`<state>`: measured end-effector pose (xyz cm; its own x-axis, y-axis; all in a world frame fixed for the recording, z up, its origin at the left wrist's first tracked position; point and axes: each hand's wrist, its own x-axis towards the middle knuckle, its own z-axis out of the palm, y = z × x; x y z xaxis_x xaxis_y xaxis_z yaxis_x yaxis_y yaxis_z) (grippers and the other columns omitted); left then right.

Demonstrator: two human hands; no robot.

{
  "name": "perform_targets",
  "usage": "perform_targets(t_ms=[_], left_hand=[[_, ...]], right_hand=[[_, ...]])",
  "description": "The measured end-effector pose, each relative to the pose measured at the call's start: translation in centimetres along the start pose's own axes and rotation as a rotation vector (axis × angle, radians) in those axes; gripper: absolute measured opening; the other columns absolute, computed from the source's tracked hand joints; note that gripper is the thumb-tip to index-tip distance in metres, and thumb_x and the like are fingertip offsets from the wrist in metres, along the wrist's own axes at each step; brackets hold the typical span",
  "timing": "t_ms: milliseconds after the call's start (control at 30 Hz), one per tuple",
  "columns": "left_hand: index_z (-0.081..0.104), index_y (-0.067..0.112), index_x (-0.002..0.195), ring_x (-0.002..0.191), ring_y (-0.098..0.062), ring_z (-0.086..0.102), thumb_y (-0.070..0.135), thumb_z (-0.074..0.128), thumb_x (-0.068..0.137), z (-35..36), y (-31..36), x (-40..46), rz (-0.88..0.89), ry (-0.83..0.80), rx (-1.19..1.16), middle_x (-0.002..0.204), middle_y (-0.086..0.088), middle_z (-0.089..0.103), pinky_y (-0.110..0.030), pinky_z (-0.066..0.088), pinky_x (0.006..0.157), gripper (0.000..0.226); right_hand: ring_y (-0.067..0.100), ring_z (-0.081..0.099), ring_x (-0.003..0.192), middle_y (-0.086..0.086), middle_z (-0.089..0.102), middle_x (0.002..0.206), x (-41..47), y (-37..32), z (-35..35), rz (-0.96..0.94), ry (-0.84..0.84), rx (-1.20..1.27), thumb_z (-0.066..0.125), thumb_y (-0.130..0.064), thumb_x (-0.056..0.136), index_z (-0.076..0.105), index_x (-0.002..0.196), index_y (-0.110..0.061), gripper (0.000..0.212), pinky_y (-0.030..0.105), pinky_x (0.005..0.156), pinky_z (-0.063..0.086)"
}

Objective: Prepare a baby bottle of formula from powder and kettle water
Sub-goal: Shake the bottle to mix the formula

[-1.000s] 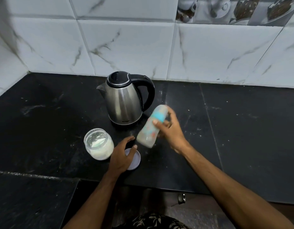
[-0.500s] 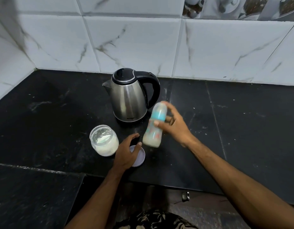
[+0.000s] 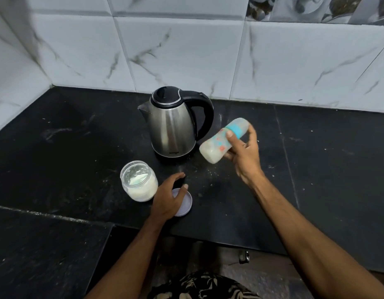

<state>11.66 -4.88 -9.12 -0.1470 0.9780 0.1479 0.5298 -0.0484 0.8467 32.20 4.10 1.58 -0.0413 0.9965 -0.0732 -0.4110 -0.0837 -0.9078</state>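
My right hand (image 3: 242, 154) grips a baby bottle (image 3: 219, 145) with a teal collar, held above the counter and tilted steeply, its milky base pointing down-left. A steel kettle (image 3: 171, 128) with a black lid and handle stands just left of the bottle. An open glass jar of white powder (image 3: 139, 182) sits in front of the kettle. My left hand (image 3: 169, 197) rests palm down on the jar's pale lid (image 3: 184, 203), which lies flat on the black counter (image 3: 57, 158). The fingers are spread and hold nothing.
White marble-look tiles form the back wall and the left corner. The counter's front edge steps back near my body, with a lower dark ledge at bottom left. Powder specks dot the counter around the kettle.
The bottle has swung from nearly upright to a steep tilt in my right hand, its base kicked out left. My left hand stays on the lid.
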Motion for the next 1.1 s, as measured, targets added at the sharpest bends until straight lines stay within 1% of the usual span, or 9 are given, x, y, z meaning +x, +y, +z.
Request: perform_targets(t_ms=[67,200,367,433,533,567,733,933,1100], left_hand=[[0.061,0.013,0.126,0.119,-0.009,0.058,0.018,0.065,0.092,0.0,0.0,0.0,0.005,-0.001,0.001,0.126,0.004,0.065,-0.033,0.045,0.105,0.034],[0.061,0.012,0.127,0.119,-0.012,0.059,0.019,0.066,0.092,0.0,0.0,0.1,0.0,-0.009,-0.011,0.127,0.001,0.065,-0.034,0.046,0.104,0.036],[0.062,0.015,0.126,0.119,-0.008,0.058,0.027,0.064,0.092,0.0,0.1,-0.1,-0.019,-0.003,-0.014,0.126,0.006,0.065,-0.033,0.045,0.106,0.036],[0.062,0.014,0.126,0.119,-0.009,0.059,0.035,0.062,0.09,-0.1,0.2,-0.1,-0.03,-0.005,-0.018,0.126,0.005,0.066,-0.033,0.045,0.105,0.042],[0.061,0.012,0.127,0.12,-0.012,0.059,0.04,0.059,0.088,-0.1,0.2,0.0,-0.029,-0.02,-0.021,0.127,0.002,0.065,-0.036,0.046,0.104,0.048],[0.061,0.012,0.127,0.12,-0.013,0.059,0.039,0.059,0.089,-0.1,0.2,0.0,-0.026,-0.024,-0.02,0.128,0.001,0.065,-0.036,0.046,0.104,0.047],[0.062,0.018,0.125,0.117,-0.006,0.058,0.034,0.063,0.091,0.0,0.1,-0.1,-0.027,-0.004,-0.019,0.125,0.007,0.065,-0.03,0.045,0.104,0.038],[0.061,0.011,0.127,0.12,-0.014,0.059,0.026,0.064,0.093,-0.1,-0.1,0.0,0.002,-0.021,-0.017,0.128,0.0,0.065,-0.036,0.046,0.104,0.037],[0.062,0.018,0.126,0.118,-0.004,0.057,0.031,0.064,0.093,0.0,-0.1,-0.1,-0.025,-0.01,-0.015,0.126,0.009,0.065,-0.025,0.043,0.104,0.035]], right_hand=[[0.025,0.072,0.093,0.012,0.071,0.109,-0.7,0.6,-0.1,0.018,-0.073,-0.051,0.075,-0.018,0.08,0.034,0.143,-0.027,0.075,0.044,0.072,0.062],[0.024,0.073,0.096,0.007,0.074,0.106,-2.8,1.8,-0.4,0.104,-0.421,-0.347,0.082,-0.019,0.071,0.043,0.133,-0.037,0.075,0.032,0.071,0.06],[0.023,0.071,0.091,0.01,0.07,0.108,-0.1,0.1,-0.6,0.006,-0.02,-0.016,0.069,-0.01,0.087,0.035,0.142,-0.022,0.065,0.044,0.072,0.062],[0.024,0.071,0.093,0.014,0.068,0.113,-0.6,0.6,-0.8,0.039,-0.125,-0.09,0.073,-0.014,0.08,0.036,0.141,-0.027,0.072,0.041,0.068,0.062],[0.027,0.072,0.099,0.018,0.068,0.116,-2.2,2.2,-1.2,0.142,-0.435,-0.348,0.081,-0.013,0.075,0.041,0.135,-0.038,0.076,0.034,0.071,0.06],[0.027,0.072,0.1,0.016,0.069,0.115,-2.1,2.4,-1.2,0.137,-0.446,-0.354,0.082,-0.013,0.075,0.042,0.135,-0.038,0.076,0.034,0.072,0.059],[0.026,0.072,0.094,0.013,0.072,0.106,-0.2,1.0,-0.7,0.042,-0.055,-0.037,0.077,-0.023,0.073,0.035,0.142,-0.026,0.081,0.046,0.072,0.061],[0.026,0.072,0.099,0.009,0.07,0.112,-2.7,2.5,-0.5,0.113,-0.438,-0.329,0.081,-0.017,0.069,0.041,0.136,-0.034,0.08,0.031,0.072,0.06],[0.03,0.071,0.098,0.016,0.068,0.115,0.1,0.2,-0.9,-0.015,-0.051,-0.076,0.079,-0.026,0.071,0.037,0.141,-0.027,0.082,0.046,0.074,0.061]])
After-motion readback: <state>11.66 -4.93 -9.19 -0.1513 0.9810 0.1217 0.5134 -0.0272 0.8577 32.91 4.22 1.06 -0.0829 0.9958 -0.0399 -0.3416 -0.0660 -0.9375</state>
